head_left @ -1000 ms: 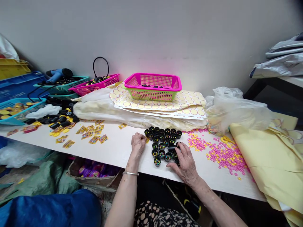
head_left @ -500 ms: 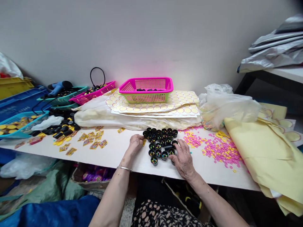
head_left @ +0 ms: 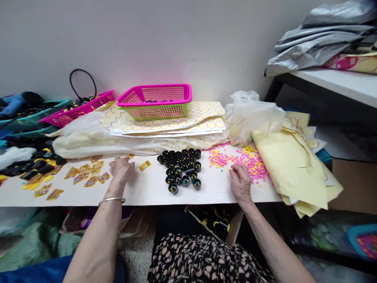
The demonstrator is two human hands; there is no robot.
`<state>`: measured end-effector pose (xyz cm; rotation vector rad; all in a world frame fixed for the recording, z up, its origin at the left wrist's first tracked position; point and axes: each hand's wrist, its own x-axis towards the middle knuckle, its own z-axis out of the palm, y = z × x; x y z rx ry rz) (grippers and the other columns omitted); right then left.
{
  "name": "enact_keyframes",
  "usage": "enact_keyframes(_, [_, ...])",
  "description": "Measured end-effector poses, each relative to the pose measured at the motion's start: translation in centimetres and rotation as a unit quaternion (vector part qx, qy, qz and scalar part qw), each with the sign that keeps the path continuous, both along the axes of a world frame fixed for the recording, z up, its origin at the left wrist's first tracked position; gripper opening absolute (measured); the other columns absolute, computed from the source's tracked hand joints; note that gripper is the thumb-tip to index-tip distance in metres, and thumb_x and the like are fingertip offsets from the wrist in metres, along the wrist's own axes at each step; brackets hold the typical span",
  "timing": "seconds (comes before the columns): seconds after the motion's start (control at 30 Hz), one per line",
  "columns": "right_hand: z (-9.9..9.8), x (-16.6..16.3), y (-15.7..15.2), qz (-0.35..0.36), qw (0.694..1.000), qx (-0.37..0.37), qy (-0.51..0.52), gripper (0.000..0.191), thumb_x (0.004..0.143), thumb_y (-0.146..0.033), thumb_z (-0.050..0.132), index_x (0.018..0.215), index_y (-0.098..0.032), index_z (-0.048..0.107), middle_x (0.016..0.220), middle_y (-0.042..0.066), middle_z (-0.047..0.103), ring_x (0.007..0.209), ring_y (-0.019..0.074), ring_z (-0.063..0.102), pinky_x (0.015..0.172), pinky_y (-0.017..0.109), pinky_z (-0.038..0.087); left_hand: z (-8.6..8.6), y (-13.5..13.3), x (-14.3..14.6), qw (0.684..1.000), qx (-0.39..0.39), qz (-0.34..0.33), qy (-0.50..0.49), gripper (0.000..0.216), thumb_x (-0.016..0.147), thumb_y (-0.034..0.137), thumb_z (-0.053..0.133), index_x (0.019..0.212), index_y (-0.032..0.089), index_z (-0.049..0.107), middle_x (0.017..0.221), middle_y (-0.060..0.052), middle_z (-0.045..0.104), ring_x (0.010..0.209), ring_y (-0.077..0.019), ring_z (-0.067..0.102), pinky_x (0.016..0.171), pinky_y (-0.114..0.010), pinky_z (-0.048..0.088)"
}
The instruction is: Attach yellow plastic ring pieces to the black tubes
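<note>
Small, round, pink and yellow plastic-looking beads (head_left: 253, 163) lay just beyond right hand (head_left: 240, 182), left hand (head_left: 120, 169) well apart; both hands' fingers bent, couldn't tell if pinching.

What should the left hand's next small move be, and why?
Probably the left hand should pick up the small yellow card lying between it and the black cups: that card is close by and nothing covers it. I can't tell whether the hand holds anything.
</note>
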<state>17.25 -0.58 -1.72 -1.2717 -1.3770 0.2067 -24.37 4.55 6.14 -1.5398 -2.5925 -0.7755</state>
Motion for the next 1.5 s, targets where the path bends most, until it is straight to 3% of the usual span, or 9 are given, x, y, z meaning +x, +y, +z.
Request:
enact_keyframes(0.13, [0.0,0.4,0.1,0.022,0.993,-0.053,-0.104,0.016,0.082,-0.014,0.043,0.082,-0.018,0.059,0.079,0.004,0.055,0.075,0.0167,0.052,0.066,0.029,0.043,-1.5,-3.5,4.8,0.991,0.122,0.001,0.054,0.024,0.076,0.026,0.055,0.093,0.014,0.064,0.103,-0.015,0.059,0.097,-0.029,0.054,0.086,-0.044,0.043])
enact_keyframes(0.3, [0.7,-0.9,1.0,-0.015,0.935,-0.122,-0.334,0.015,0.08,-0.012,0.048,0.074,-0.019,0.06,0.078,0.006,0.055,0.074,0.0184,0.048,0.057,0.027,0.034,-4.5,-11.9,15.8,0.935,0.254,-0.246,0.009,0.015,0.076,0.021,0.059,0.091,0.022,0.064,0.084,-0.008,0.066,0.077,-0.0193,0.06,0.073,-0.032,0.049])
enact_keyframes(0.4, [0.8,-1.0,1.4,-0.012,0.902,-0.132,-0.411,0.018,0.077,-0.006,0.047,0.07,-0.018,0.058,0.075,0.008,0.056,0.072,0.0196,0.048,0.056,0.028,0.03,-5.7,-14.9,18.2,0.906,0.289,-0.309,0.022,0.026,0.074,0.012,0.061,0.097,0.024,0.062,0.085,-0.008,0.066,0.074,-0.0177,0.06,0.068,-0.031,0.05])
enact_keyframes(0.6, [1.6,-1.1,1.8,0.018,0.906,-0.154,-0.393,0.017,0.073,-0.003,0.044,0.069,-0.017,0.053,0.074,0.009,0.055,0.072,0.0204,0.049,0.056,0.03,0.031,-5.6,-14.6,14.6,0.935,0.272,-0.226,-0.035,0.016,0.078,0.014,0.055,0.09,0.022,0.063,0.082,-0.006,0.065,0.075,-0.0165,0.062,0.07,-0.029,0.051])
enact_keyframes(0.77, [3.2,-2.5,0.3,0.133,0.967,-0.156,-0.148,0.011,0.081,-0.017,0.044,0.072,-0.018,0.051,0.071,0.002,0.052,0.067,0.0152,0.048,0.061,0.028,0.037,-5.7,-12.5,12.4,0.953,0.235,-0.148,-0.118,0.012,0.081,0.02,0.052,0.086,0.019,0.064,0.077,-0.003,0.063,0.069,-0.0132,0.059,0.065,-0.025,0.048])
enact_keyframes(0.97, [4.6,-5.0,-0.8,0.231,0.934,-0.258,0.092,0.008,0.081,-0.025,0.053,0.081,-0.017,0.056,0.067,-0.002,0.05,0.058,0.0103,0.043,0.053,0.024,0.036,-6.6,-10.1,10.3,0.959,0.22,-0.103,-0.143,0.011,0.078,0.021,0.055,0.083,0.017,0.065,0.076,-0.002,0.063,0.066,-0.0111,0.057,0.061,-0.022,0.046])
enact_keyframes(1.07, [5.3,-6.2,-0.6,0.242,0.937,-0.241,0.073,0.004,0.08,-0.02,0.055,0.082,-0.018,0.057,0.075,0.0,0.054,0.068,0.0124,0.05,0.061,0.026,0.041,-6.9,-9.2,9.7,0.965,0.195,-0.064,-0.16,0.011,0.076,0.023,0.059,0.081,0.016,0.065,0.074,-0.001,0.062,0.06,-0.0095,0.054,0.058,-0.022,0.045])
enact_keyframes(1.23, [6.3,-7.6,-0.4,0.252,0.953,-0.168,-0.013,0.011,0.081,-0.009,0.052,0.084,-0.019,0.056,0.08,0.001,0.055,0.079,0.0144,0.054,0.073,0.029,0.043,-6.8,-8.9,9.7,0.964,0.182,-0.088,-0.17,0.01,0.075,0.021,0.061,0.082,0.015,0.065,0.075,-0.001,0.063,0.063,-0.0095,0.055,0.059,-0.021,0.045])
enact_keyframes(1.5, [5.5,-6.3,0.9,0.14,0.981,-0.135,0.031,0.016,0.078,-0.011,0.058,0.091,-0.02,0.06,0.085,0.001,0.058,0.08,0.0146,0.055,0.073,0.03,0.044,-6.6,-9.1,9.3,0.963,0.194,-0.108,-0.155,0.013,0.075,0.02,0.063,0.088,0.017,0.064,0.078,-0.001,0.062,0.064,-0.0103,0.056,0.06,-0.023,0.045])
